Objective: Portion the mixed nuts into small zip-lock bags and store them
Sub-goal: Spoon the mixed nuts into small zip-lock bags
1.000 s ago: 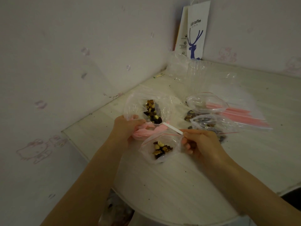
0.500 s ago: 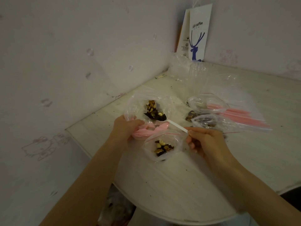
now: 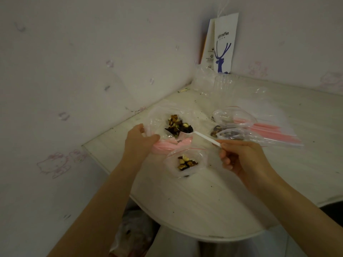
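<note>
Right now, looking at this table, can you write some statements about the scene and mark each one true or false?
1. The right hand holds a white spoon by its handle. True.
2. The spoon's bowl is inside the small zip-lock bag. False: it is in the large bag of mixed nuts.
3. The left hand grips the large bag's edge. True.
4. The small zip-lock bag is empty. False: it holds some nuts.
5. The paper bag in the corner shows a red deer. False: the deer is blue.
</note>
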